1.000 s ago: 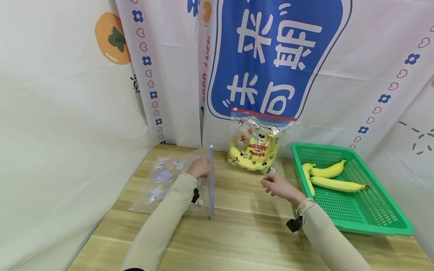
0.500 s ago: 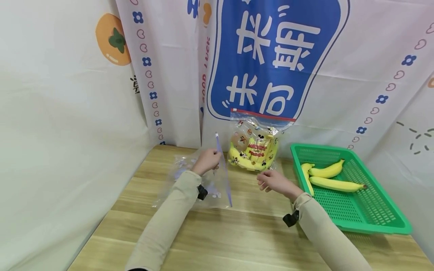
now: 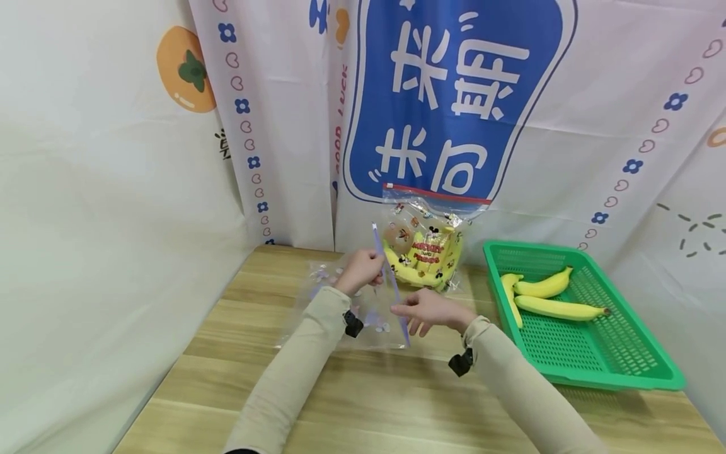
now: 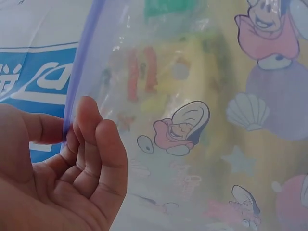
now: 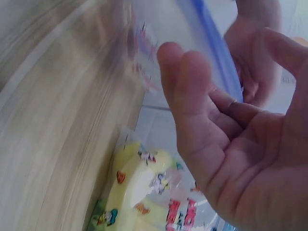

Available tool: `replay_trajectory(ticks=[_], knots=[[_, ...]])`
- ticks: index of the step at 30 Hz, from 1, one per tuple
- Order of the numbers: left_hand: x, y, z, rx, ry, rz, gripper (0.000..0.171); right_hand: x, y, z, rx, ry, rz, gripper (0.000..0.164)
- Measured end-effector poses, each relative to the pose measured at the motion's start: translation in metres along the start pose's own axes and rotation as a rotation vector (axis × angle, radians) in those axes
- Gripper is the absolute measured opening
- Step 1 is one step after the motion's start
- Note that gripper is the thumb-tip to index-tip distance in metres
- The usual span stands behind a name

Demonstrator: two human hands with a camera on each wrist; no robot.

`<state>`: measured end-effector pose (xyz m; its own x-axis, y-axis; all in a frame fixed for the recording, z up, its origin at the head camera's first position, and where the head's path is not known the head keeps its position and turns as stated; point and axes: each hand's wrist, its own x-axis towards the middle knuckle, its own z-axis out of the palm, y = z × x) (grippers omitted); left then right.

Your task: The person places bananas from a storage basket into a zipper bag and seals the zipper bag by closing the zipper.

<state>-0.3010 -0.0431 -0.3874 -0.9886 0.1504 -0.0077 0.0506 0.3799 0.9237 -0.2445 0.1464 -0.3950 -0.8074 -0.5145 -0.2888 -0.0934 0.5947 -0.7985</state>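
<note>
A clear zip bag (image 3: 371,325) with purple cartoon prints is raised off the table by its purple zipper edge (image 3: 392,277). My left hand (image 3: 360,271) pinches that edge near its upper end; in the left wrist view the thumb and index finger meet on the purple strip (image 4: 82,57). Close to the strip's lower part is my right hand (image 3: 435,309). In the right wrist view its thumb stands apart from its fingers (image 5: 192,86), with the purple strip beyond them. Whether the right fingertips touch the bag, I cannot tell.
Against the back curtain stands a red-zippered clear bag (image 3: 422,255) with bananas inside. At the right, a green basket (image 3: 641,334) holds a banana (image 3: 558,308) and two others. The wooden table (image 3: 363,403) ends at a curtain on the left.
My left hand has drawn the purple-edged bag to the right and tilted its zipper edge. My right hand has moved left to beside the strip, and its fingers have spread.
</note>
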Motion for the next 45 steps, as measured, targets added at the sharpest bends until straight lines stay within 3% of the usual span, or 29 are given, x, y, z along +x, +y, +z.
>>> replay_trajectory(ticks=[10, 17, 26, 34, 40, 45], knots=[[0.003, 0.004, 0.006, -0.035, -0.033, -0.019, 0.023, 0.005, -0.008, 0.01, -0.102, 0.07, -0.051, 0.02], [-0.002, 0.007, 0.011, 0.079, -0.067, 0.025, 0.029, 0.005, -0.006, 0.01, -0.151, 0.099, -0.095, 0.023], [-0.003, 0.007, 0.015, 0.168, -0.093, 0.016, 0.028, 0.005, -0.005, 0.008, -0.207, 0.12, -0.143, 0.025], [-0.003, 0.005, 0.014, 0.088, -0.132, 0.078, 0.03, 0.002, 0.0, 0.004, -0.097, 0.129, -0.131, 0.032], [-0.002, 0.006, 0.013, 0.014, -0.158, 0.098, 0.029, 0.002, 0.006, -0.001, 0.051, 0.1, -0.122, 0.041], [-0.001, 0.006, 0.012, 0.044, -0.144, 0.129, 0.027, 0.001, 0.007, -0.003, 0.15, 0.049, -0.119, 0.045]])
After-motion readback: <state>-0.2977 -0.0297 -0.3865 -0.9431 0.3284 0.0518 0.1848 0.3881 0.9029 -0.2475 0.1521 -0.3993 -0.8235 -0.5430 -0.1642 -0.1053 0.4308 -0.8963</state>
